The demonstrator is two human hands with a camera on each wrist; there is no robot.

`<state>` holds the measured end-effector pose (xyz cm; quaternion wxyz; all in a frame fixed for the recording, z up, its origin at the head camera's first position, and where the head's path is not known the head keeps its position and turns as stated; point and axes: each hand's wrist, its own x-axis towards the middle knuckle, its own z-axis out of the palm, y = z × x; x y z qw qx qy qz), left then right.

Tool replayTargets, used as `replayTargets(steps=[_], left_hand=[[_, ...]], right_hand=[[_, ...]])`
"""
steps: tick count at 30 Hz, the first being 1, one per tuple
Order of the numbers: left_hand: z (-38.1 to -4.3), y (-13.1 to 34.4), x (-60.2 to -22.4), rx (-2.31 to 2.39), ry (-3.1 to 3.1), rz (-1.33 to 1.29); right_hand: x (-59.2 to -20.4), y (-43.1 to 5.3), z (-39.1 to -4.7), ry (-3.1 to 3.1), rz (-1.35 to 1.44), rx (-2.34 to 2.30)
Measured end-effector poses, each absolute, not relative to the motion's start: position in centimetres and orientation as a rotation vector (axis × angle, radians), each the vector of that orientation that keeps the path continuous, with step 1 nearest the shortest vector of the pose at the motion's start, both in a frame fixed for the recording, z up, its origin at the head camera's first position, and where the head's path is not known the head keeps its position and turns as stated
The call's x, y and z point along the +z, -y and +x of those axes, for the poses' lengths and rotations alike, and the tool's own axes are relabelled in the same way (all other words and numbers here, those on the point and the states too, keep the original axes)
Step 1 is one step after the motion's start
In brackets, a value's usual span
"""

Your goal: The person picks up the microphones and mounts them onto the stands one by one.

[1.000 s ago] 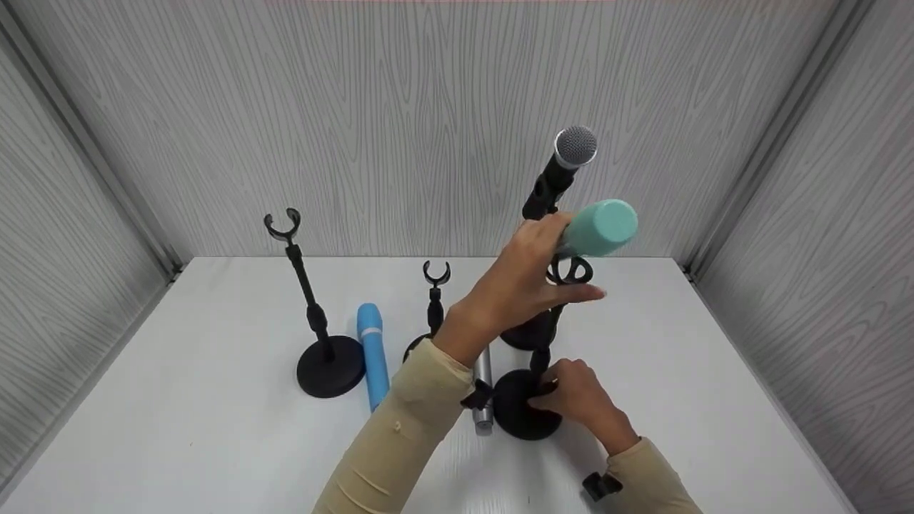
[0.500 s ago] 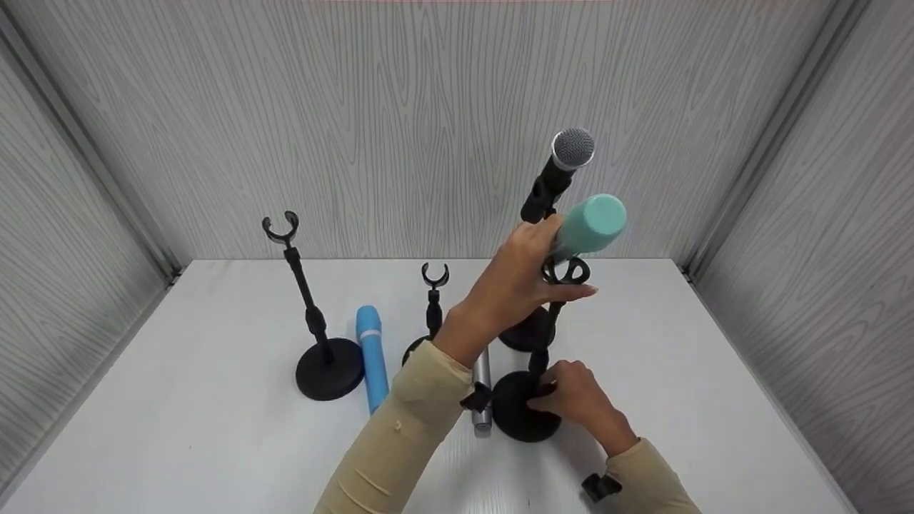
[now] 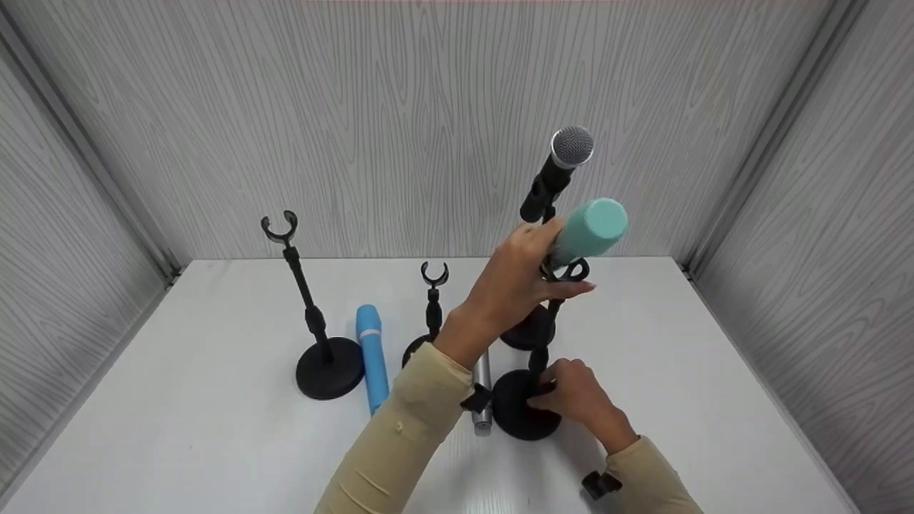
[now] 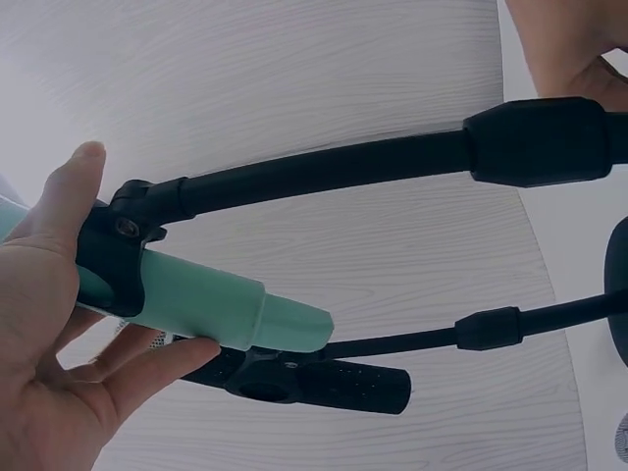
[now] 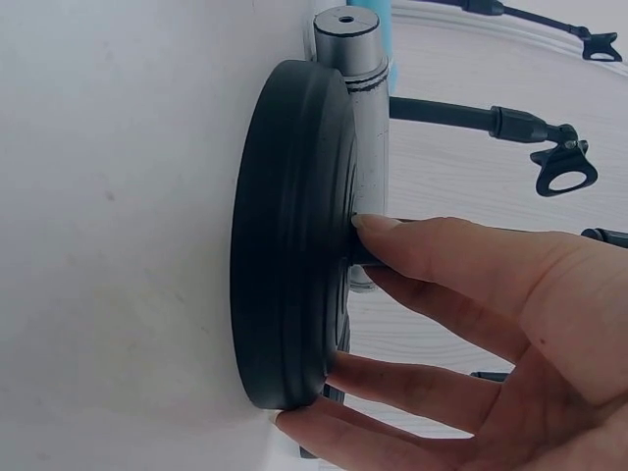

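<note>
My left hand (image 3: 510, 275) grips a teal microphone (image 3: 591, 227) at the top of a black microphone stand. In the left wrist view the microphone's tapered end (image 4: 294, 324) passes through the stand's clip (image 4: 110, 260), and the thumb lies beside that clip. Low on the same stand, my right hand (image 3: 578, 396) holds the round base (image 3: 515, 410). Seen from the right wrist, the thumb presses at the foot of the pole, with other fingers along the rim of the base (image 5: 289, 235). The left hand partly covers the clip in the head view.
Behind stands another stand holding a black microphone (image 3: 553, 175) with a silver grille. A silver microphone (image 3: 483, 407) lies left of the held base. Farther left are a short stand (image 3: 434, 307), a blue microphone (image 3: 373, 357) and a taller stand (image 3: 307, 300) with a bare clip.
The teal microphone has shifted slightly left and now sits closer to the clip, the left hand moving with it. My right hand stays on the base.
</note>
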<state>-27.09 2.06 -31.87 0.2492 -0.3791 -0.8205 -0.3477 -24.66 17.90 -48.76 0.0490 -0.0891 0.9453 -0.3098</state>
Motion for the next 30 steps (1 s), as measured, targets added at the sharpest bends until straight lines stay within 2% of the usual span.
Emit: replayTargets(steps=[18, 30], left_hand=[[-27.2, -1.8, -33.5, -0.999, 2.126, -1.013], [-27.4, 0.3, -37.3, -1.448, 2.268, -0.853]], right_hand=[[-48.7, -18.1, -24.7, -2.874, -0.314, -0.966], [-48.6, -18.1, -24.6, -2.862, -0.287, -0.976]])
